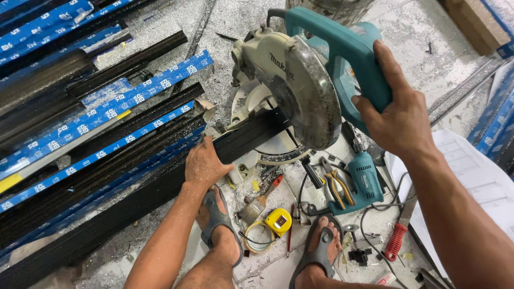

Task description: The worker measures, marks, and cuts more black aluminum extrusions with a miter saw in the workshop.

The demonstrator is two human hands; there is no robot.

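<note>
Right hand (399, 115) wrapped around saw handle (350, 59); left hand (206, 163) pressing black profile (160, 187).

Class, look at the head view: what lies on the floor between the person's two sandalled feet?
In the head view, a yellow tape measure lies between the left foot and the right foot, with a paintbrush just above it and a red pencil beside it.

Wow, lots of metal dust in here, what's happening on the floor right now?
A person crouches over a teal mitre saw on a floor strewn with shavings. The right hand grips the saw's handle, and the left hand presses a long black metal profile against the saw's base, under the blade guard. More black and blue-taped profiles lie stacked to the left. Near the sandalled feet sit a yellow tape measure, pliers, a teal power drill and a red-handled tool.
</note>
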